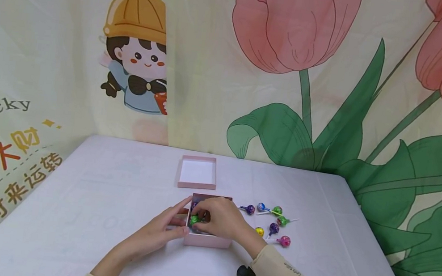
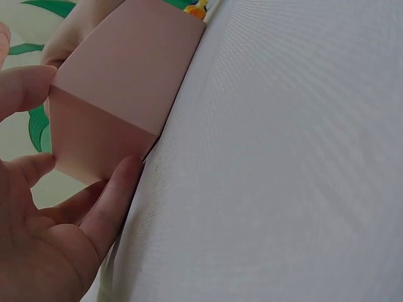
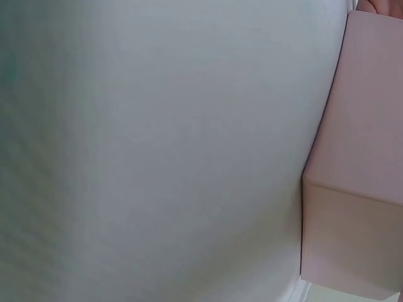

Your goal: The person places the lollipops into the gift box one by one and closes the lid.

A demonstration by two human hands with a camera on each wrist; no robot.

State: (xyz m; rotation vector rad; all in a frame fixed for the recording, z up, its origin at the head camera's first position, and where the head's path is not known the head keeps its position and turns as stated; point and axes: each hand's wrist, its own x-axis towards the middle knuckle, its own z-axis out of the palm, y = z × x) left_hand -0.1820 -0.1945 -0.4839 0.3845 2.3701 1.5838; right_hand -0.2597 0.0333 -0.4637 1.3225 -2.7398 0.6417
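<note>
A pink open-topped box (image 1: 207, 242) stands on the white-covered table. The left hand (image 1: 161, 227) steadies its left side, thumb at the near corner and fingers spread along the wall; the left wrist view shows these fingertips (image 2: 129, 170) against the pink cardboard. Reaching over the right wall, the right hand (image 1: 221, 216) is inside the box with fingers bent around a green-wrapped lollipop (image 1: 195, 220). Other contents of the box are mostly hidden under this hand. In the right wrist view only the box (image 3: 359, 113) and a bit of the left hand appear.
Behind the box lies its pink-edged lid (image 1: 198, 172), white inside facing up. Several lollipops are scattered to the right, among them a pink one (image 1: 284, 241), a yellow one (image 1: 259, 231) and a purple one (image 1: 274, 228). A printed cloth (image 1: 202, 86) hangs behind the table.
</note>
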